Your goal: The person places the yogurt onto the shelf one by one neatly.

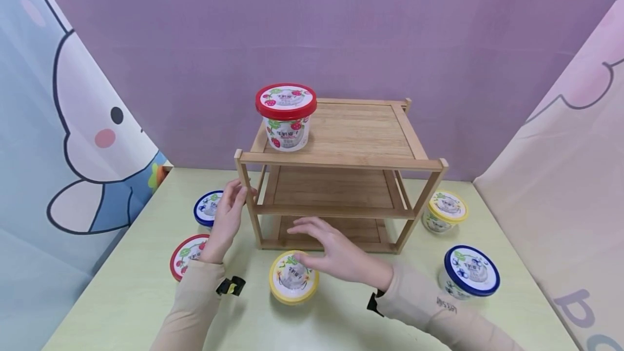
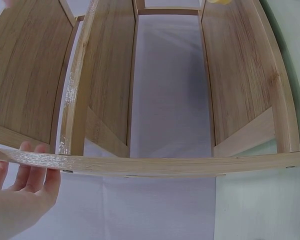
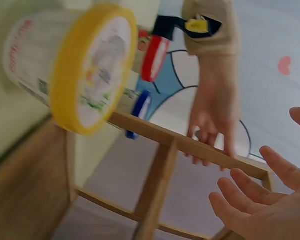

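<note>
A three-tier wooden shelf rack (image 1: 361, 129) stands on the table. My left hand (image 1: 229, 215) grips its left front post (image 2: 140, 165), and in the left wrist view fingertips show past the post's far edge. My right hand (image 1: 336, 253) hovers in front of the bottom tier with its fingers spread and nothing held. Just below and left of that hand, a tub with a yellow lid (image 1: 294, 280) sits upright on the table before the rack. The right wrist view shows this yellow-lidded tub (image 3: 97, 70) apart from the right fingers.
A red-lidded tub (image 1: 287, 118) stands on the top tier's left side. Left of the rack are a blue-lidded tub (image 1: 206, 209) and another red-lidded tub (image 1: 187, 256), both partly hidden by the left arm. A second yellow-lidded tub (image 1: 444, 210) and blue-lidded tub (image 1: 470, 272) stand right.
</note>
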{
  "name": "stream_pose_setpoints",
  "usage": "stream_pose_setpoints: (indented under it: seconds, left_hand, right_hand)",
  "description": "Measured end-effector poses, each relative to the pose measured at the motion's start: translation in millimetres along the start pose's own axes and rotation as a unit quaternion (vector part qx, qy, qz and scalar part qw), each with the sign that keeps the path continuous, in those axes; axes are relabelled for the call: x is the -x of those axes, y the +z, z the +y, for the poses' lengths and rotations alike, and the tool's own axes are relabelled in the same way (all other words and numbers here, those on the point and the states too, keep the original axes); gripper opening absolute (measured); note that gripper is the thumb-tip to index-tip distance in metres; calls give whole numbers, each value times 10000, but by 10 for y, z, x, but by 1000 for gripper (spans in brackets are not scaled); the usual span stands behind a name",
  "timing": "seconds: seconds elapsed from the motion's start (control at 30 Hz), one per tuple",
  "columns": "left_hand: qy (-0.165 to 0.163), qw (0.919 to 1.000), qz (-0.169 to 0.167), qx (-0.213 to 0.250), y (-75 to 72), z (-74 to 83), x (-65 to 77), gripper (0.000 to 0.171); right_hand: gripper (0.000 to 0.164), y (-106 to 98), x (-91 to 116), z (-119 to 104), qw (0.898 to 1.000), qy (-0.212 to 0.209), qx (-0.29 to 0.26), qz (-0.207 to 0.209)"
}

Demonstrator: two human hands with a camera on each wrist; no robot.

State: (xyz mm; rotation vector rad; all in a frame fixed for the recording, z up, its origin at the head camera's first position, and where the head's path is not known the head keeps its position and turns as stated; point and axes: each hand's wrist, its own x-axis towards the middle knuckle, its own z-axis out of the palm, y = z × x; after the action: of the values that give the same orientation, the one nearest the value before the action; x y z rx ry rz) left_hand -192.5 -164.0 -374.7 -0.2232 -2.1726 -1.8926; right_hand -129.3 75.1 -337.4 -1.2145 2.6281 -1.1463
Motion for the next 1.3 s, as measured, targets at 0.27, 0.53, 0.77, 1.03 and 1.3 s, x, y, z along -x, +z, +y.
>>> stream_pose_setpoints:
  seconds: [0.27, 0.53, 0.77, 1.03, 1.3]
  left_hand:
    - [15, 10000, 2, -16, -2, 3, 1, 37]
    - [-70, 10000, -32, 1, -10, -3, -2, 37]
    - [-67, 10000, -48, -13, -9, 12, 2, 37]
    - [-90, 9999, -84, 8, -12, 19, 9, 37]
    - [-73, 10000, -40, -48, -9, 16, 11, 37]
  right_hand:
    - [41, 240, 121, 139, 9991, 421, -73, -79]
    - [43, 416, 217, 267, 9967, 810, 33, 82]
    - [53, 545, 283, 334, 9942, 1041, 217, 150]
    - [66, 706, 338, 332, 9870, 1359, 749, 412]
    - [75, 837, 387, 321, 9825, 1440, 1044, 555]
